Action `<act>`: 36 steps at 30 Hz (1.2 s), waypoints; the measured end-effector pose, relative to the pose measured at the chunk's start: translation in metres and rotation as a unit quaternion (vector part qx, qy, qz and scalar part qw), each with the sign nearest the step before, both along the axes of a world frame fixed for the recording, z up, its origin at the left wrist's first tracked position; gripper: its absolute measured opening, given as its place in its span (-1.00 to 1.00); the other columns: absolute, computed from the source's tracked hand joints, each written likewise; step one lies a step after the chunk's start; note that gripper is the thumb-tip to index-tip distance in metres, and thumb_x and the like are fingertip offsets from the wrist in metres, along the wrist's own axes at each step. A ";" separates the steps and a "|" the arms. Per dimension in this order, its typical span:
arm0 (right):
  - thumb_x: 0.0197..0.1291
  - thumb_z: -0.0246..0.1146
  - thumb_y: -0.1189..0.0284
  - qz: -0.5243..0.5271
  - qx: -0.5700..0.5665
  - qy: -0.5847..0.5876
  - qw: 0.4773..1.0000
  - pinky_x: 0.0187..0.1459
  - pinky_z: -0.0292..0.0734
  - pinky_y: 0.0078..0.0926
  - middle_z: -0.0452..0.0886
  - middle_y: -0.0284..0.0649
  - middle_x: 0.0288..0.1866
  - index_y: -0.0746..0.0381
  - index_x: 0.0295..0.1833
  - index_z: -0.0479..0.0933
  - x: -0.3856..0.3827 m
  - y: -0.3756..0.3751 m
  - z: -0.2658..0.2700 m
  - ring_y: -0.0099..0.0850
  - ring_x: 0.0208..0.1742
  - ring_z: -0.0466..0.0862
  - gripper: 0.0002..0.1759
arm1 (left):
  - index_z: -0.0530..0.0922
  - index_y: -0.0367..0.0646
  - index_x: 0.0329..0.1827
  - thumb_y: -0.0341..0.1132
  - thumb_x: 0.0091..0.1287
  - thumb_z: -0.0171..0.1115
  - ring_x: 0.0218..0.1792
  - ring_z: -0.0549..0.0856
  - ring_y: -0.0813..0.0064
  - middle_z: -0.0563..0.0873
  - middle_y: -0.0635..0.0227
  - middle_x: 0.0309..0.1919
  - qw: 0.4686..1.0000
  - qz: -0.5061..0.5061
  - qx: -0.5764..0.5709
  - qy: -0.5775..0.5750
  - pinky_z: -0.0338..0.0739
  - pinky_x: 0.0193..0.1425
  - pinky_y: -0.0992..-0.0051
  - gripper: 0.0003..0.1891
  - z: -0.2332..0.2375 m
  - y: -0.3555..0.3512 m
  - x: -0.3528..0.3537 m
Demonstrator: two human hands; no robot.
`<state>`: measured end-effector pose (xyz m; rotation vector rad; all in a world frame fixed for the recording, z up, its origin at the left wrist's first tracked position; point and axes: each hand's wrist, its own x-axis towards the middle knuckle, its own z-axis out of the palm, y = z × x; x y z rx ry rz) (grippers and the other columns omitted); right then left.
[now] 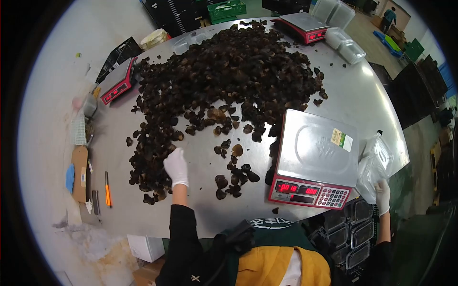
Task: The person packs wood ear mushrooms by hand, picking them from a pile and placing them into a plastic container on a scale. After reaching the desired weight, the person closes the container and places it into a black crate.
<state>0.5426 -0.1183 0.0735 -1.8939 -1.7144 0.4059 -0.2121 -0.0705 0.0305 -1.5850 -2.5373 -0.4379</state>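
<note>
A large heap of dark brown wood ear mushrooms covers the far and left parts of the steel table. My gloved left hand is at the heap's near left edge, its fingers curled in; whatever they hold is hidden. At the table's right edge, my gloved right hand grips a clear plastic box. Between my hands stands a red digital scale with a bare steel plate and a sticker, its display lit at -0.010. A small loose group of mushrooms lies left of the scale.
Two more scales stand at the far left and far right. Clear boxes sit at the far right edge. Stacked boxes fill a crate below my right arm. An orange pen lies left. A person stands far off.
</note>
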 end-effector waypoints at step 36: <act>0.23 0.35 0.30 -0.074 0.160 -0.137 0.975 -0.13 0.46 -0.20 0.57 0.00 -0.25 0.37 -0.03 0.50 -0.214 0.026 0.052 -0.03 -0.18 0.58 -0.63 | 0.59 0.22 0.21 0.11 0.02 0.42 0.29 0.40 0.06 0.53 0.29 0.22 0.907 -0.415 0.037 -0.066 0.23 0.27 -0.02 -0.37 -0.035 -0.015 0.162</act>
